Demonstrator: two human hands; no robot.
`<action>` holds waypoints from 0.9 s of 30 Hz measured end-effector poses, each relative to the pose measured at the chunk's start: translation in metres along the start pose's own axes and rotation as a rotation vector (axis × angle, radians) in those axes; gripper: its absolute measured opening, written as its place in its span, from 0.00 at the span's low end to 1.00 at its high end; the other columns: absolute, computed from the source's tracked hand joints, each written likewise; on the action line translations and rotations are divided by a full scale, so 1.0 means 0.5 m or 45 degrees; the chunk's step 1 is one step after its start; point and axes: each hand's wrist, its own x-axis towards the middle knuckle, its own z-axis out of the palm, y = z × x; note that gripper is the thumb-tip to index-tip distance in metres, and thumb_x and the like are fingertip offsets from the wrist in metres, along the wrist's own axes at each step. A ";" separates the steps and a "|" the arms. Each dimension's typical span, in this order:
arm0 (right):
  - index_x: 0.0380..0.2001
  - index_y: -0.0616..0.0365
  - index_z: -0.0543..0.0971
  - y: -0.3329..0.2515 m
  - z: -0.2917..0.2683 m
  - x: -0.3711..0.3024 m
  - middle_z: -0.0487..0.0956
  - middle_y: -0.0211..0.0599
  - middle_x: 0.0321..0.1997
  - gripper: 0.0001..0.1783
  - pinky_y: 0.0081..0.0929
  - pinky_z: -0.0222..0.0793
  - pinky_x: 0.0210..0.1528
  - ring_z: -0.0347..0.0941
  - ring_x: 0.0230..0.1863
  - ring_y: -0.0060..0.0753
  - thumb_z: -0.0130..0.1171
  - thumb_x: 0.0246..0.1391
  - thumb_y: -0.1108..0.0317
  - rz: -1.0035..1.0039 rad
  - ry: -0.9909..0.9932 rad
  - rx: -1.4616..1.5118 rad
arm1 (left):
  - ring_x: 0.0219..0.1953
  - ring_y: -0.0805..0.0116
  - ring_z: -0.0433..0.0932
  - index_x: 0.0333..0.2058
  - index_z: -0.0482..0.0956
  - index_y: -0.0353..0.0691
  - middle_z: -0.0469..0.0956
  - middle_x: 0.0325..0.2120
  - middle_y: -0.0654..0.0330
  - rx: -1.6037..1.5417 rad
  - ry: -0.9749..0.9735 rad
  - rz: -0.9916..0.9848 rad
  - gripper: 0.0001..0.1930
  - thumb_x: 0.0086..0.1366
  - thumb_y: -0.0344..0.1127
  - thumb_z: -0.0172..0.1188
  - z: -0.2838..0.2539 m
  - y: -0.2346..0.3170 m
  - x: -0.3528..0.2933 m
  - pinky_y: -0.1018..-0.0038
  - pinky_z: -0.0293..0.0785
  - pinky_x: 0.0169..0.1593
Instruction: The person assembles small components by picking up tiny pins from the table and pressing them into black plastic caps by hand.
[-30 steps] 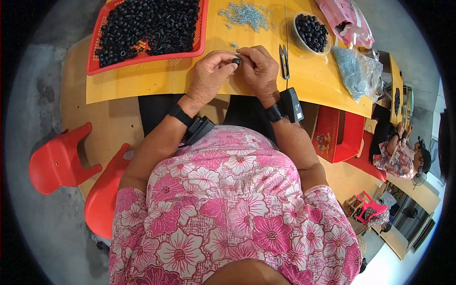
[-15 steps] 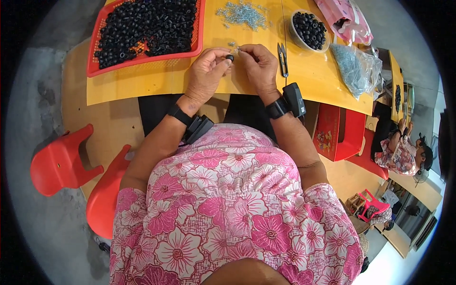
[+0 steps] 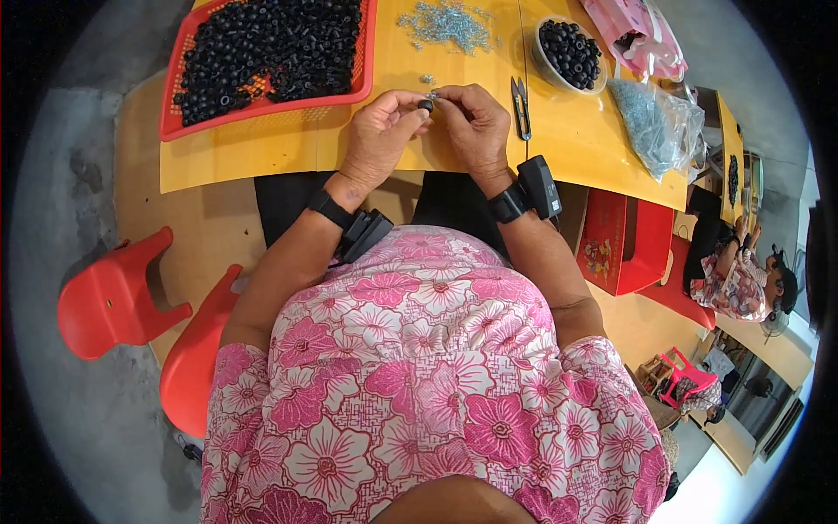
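Note:
Over the yellow table, my left hand [image 3: 382, 131] is closed, pinching a small black round knob [image 3: 425, 105] between thumb and fingers. Close beside it, the fingers of my right hand [image 3: 477, 127] are pressed together on a small shiny metal piece [image 3: 434, 95], held right at the knob's upper side. Whether the two parts touch is too small to tell. A few loose shiny pieces [image 3: 427, 79] lie just beyond my fingertips. To the right of my right hand are black thread snips [image 3: 521, 109], lying with their points away from me.
A red basket [image 3: 369, 65] full of black parts stands at the left. Silvery pieces [image 3: 449, 28] are heaped at the far middle. A clear tub [image 3: 569, 57] of black knobs, a plastic bag [image 3: 650, 127] and a pink bag [image 3: 642, 39] sit at right. Red chairs [image 3: 113, 297] stand lower left.
My right fingertips have shifted slightly left and nearer to me, bringing the metal piece closer to the black knob. My left hand has barely moved.

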 end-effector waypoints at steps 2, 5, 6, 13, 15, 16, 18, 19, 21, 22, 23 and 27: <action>0.28 0.61 0.79 -0.003 0.001 0.001 0.75 0.38 0.23 0.05 0.22 0.67 0.26 0.72 0.23 0.30 0.60 0.45 0.77 -0.038 -0.017 -0.054 | 0.32 0.77 0.77 0.42 0.74 0.33 0.78 0.31 0.62 0.016 -0.001 -0.015 0.10 0.63 0.29 0.54 -0.002 0.000 -0.001 0.81 0.73 0.40; 0.29 0.61 0.79 0.000 0.003 -0.002 0.75 0.40 0.25 0.05 0.25 0.68 0.27 0.74 0.25 0.36 0.59 0.45 0.77 -0.086 -0.011 -0.076 | 0.32 0.77 0.76 0.41 0.75 0.33 0.78 0.31 0.62 0.035 0.008 -0.025 0.10 0.62 0.29 0.54 0.001 0.001 -0.003 0.81 0.73 0.40; 0.29 0.60 0.78 -0.003 0.004 -0.002 0.75 0.41 0.25 0.05 0.26 0.69 0.27 0.74 0.25 0.38 0.59 0.46 0.76 -0.093 -0.021 -0.128 | 0.32 0.78 0.76 0.41 0.75 0.33 0.78 0.31 0.63 0.042 0.023 -0.018 0.09 0.62 0.29 0.55 0.001 0.002 -0.003 0.82 0.73 0.39; 0.31 0.59 0.77 0.000 0.005 -0.004 0.74 0.43 0.26 0.05 0.31 0.69 0.28 0.73 0.28 0.45 0.56 0.48 0.73 -0.147 -0.055 -0.277 | 0.32 0.78 0.76 0.42 0.75 0.33 0.77 0.32 0.65 0.072 0.004 0.043 0.10 0.62 0.28 0.55 -0.001 -0.006 0.001 0.82 0.74 0.39; 0.31 0.59 0.77 0.001 0.005 -0.005 0.74 0.43 0.26 0.05 0.32 0.69 0.29 0.73 0.28 0.46 0.56 0.49 0.74 -0.126 -0.043 -0.261 | 0.32 0.78 0.76 0.42 0.74 0.34 0.76 0.33 0.64 0.081 0.037 0.081 0.10 0.62 0.27 0.55 0.000 -0.006 0.002 0.81 0.74 0.38; 0.31 0.59 0.77 0.001 0.005 -0.004 0.74 0.43 0.26 0.05 0.32 0.69 0.29 0.73 0.28 0.47 0.55 0.49 0.74 -0.107 -0.029 -0.246 | 0.32 0.78 0.76 0.42 0.74 0.34 0.76 0.33 0.64 0.080 0.037 0.081 0.10 0.62 0.27 0.55 0.000 -0.007 0.002 0.81 0.74 0.38; 0.30 0.60 0.77 0.002 0.003 -0.003 0.74 0.43 0.26 0.04 0.33 0.69 0.29 0.73 0.28 0.47 0.55 0.49 0.74 -0.085 -0.021 -0.242 | 0.32 0.78 0.76 0.42 0.74 0.34 0.76 0.33 0.64 0.057 0.041 0.066 0.09 0.62 0.27 0.54 0.001 -0.006 0.002 0.81 0.74 0.39; 0.30 0.60 0.77 0.003 0.003 -0.003 0.74 0.44 0.26 0.04 0.33 0.69 0.30 0.73 0.28 0.47 0.55 0.49 0.74 -0.062 -0.012 -0.237 | 0.32 0.78 0.76 0.42 0.74 0.34 0.76 0.33 0.64 0.057 0.042 0.066 0.09 0.62 0.27 0.54 0.002 -0.004 0.001 0.81 0.74 0.39; 0.29 0.61 0.77 0.013 0.010 -0.003 0.74 0.44 0.26 0.04 0.33 0.69 0.30 0.73 0.28 0.46 0.55 0.49 0.73 -0.022 0.026 -0.113 | 0.31 0.78 0.76 0.41 0.73 0.35 0.76 0.32 0.65 0.067 0.050 0.072 0.09 0.62 0.28 0.55 0.003 -0.001 -0.001 0.81 0.74 0.38; 0.28 0.62 0.77 0.018 0.013 -0.002 0.75 0.45 0.26 0.04 0.32 0.69 0.31 0.73 0.28 0.45 0.54 0.49 0.73 0.019 0.064 0.010 | 0.31 0.78 0.76 0.41 0.73 0.35 0.76 0.32 0.65 0.066 0.049 0.071 0.09 0.62 0.28 0.55 0.003 -0.004 0.000 0.81 0.74 0.38; 0.28 0.62 0.77 0.023 0.011 0.000 0.75 0.45 0.26 0.04 0.32 0.69 0.31 0.73 0.28 0.45 0.54 0.49 0.73 0.020 0.065 0.008 | 0.32 0.78 0.76 0.42 0.73 0.34 0.76 0.32 0.64 0.063 0.044 0.078 0.09 0.62 0.28 0.55 0.002 -0.010 0.001 0.81 0.74 0.38; 0.28 0.63 0.78 0.025 0.003 0.005 0.75 0.45 0.26 0.04 0.29 0.68 0.31 0.73 0.28 0.41 0.55 0.49 0.73 0.008 0.051 -0.135 | 0.32 0.77 0.76 0.42 0.73 0.34 0.76 0.32 0.63 0.104 0.032 0.087 0.10 0.63 0.28 0.54 -0.003 -0.009 -0.002 0.81 0.74 0.38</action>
